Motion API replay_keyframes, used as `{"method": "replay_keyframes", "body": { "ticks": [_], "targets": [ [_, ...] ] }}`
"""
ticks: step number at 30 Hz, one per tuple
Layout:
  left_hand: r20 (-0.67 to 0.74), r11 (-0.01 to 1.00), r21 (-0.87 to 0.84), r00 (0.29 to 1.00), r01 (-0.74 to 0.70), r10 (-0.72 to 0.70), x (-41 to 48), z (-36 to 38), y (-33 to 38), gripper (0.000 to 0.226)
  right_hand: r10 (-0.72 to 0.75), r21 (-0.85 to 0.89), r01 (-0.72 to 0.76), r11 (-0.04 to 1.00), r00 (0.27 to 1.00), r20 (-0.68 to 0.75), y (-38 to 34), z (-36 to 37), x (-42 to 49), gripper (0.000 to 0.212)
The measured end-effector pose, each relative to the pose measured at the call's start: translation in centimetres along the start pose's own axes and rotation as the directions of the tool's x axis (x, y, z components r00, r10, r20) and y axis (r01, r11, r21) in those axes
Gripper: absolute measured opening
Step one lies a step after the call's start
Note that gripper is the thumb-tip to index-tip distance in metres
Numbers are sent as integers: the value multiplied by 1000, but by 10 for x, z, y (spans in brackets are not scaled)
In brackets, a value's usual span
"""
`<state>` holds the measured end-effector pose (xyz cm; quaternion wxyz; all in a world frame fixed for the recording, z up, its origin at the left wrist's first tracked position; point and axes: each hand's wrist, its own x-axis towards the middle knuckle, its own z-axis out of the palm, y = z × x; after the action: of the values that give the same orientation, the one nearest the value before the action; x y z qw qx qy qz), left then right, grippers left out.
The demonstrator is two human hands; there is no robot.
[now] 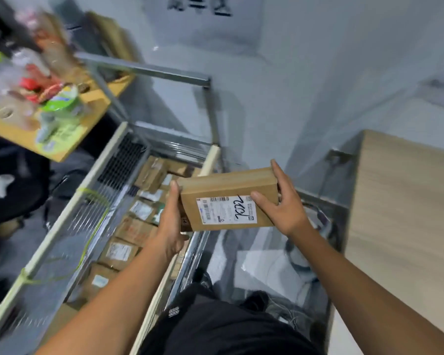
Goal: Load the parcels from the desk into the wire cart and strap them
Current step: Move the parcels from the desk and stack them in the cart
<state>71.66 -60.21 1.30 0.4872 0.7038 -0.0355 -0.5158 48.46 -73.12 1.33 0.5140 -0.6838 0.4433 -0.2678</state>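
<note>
I hold a flat cardboard parcel [223,185] between both hands. My left hand [171,221] clasps its left end. My right hand [283,204] grips the right end, thumb on the labelled face and fingers curled round the far edge. The parcel hangs in the air above the wire cart [87,221], whose basket lies below and left of my left hand. The table [408,213] is off to the right of my right hand. To load it well, I judge I should swing it left past the rail and lower it flat, label up, onto the loaded parcels [119,252]. I would choose a level spot that suits strapping and release only once it rests.
</note>
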Motion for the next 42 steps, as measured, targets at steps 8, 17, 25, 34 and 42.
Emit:
{"method": "replay_keyframes", "body": {
  "ticks": [8, 17, 25, 34, 42],
  "targets": [
    [-245, 954, -205, 955, -218, 165, 10, -115, -32, 75, 34, -120, -6, 993, 974, 226, -49, 138, 66, 73],
    [-340, 845, -527, 934, -91, -111, 86, -187, -34, 62, 154, -306, 5, 952, 857, 492, -59, 258, 149, 60],
    [-448, 757, -652, 821, -30, -354, 259, -200, -63, 50, 197, -561, 197, 804, 802, 564, 38, 371, 286, 83],
    [-501, 781, -623, 785, -35, -365, 505, -197, -146, 59, 124, -607, 471, 640, 716, 687, 238, 494, 436, 95],
    [-687, 908, -418, 652, 6, -321, 613, -183, -182, 35, -40, -481, 834, 272, 509, 860, 333, 530, 484, 82]
  ]
}}
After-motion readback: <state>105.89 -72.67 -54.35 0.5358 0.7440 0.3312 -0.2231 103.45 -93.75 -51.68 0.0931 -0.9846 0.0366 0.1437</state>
